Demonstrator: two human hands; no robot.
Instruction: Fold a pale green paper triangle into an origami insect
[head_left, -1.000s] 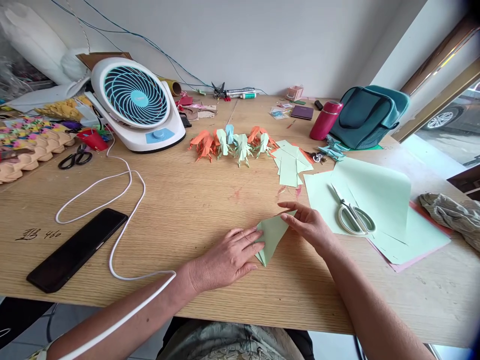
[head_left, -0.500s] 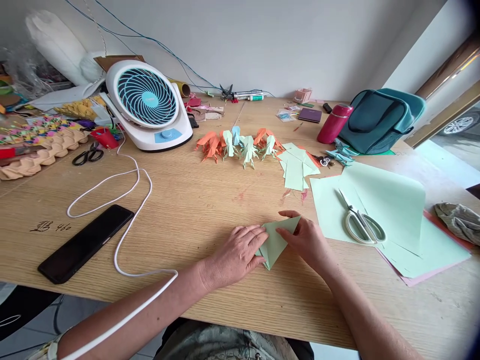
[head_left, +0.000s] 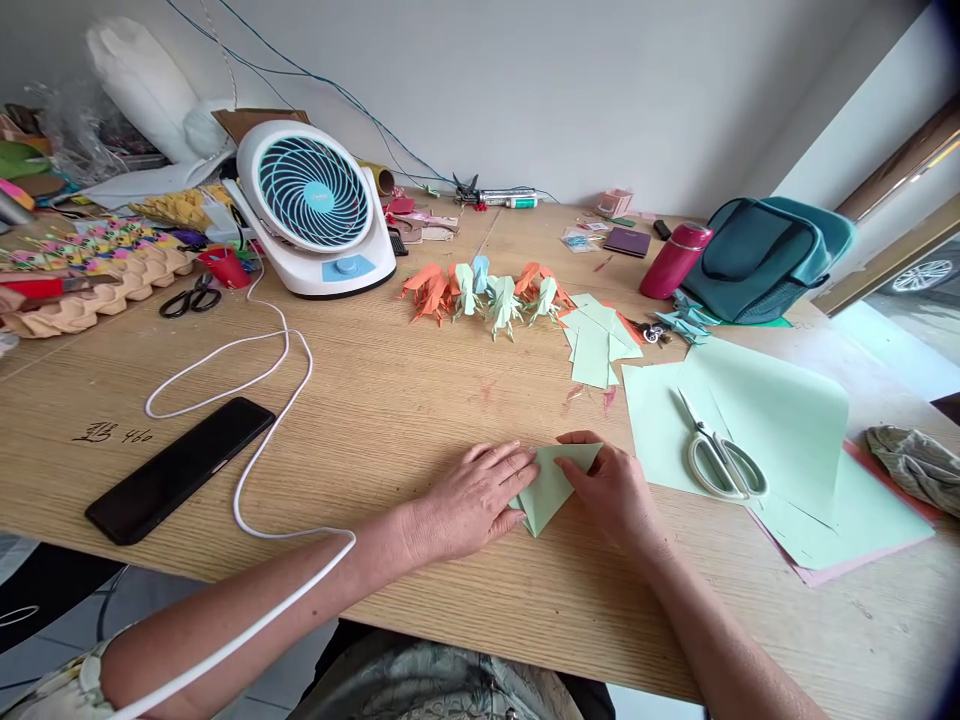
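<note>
A folded light green paper lies on the table in front of me, a point toward me. My left hand rests flat on its left part, fingers stretched out and thumb by the lower left edge. At the upper right corner my right hand pinches the paper between thumb and fingers. Beyond the hands stand several folded paper figures in orange, pale green and blue. Cut pale green paper strips lie to their right, partly overlapping.
White-handled scissors lie on large green sheets at the right. A black phone and white cable are at the left. The fan, pink bottle and teal bag stand farther back.
The camera view has shifted and tilted slightly. My left hand lies a little flatter on the paper, fingers straighter. My right hand keeps its pinch on the corner.
</note>
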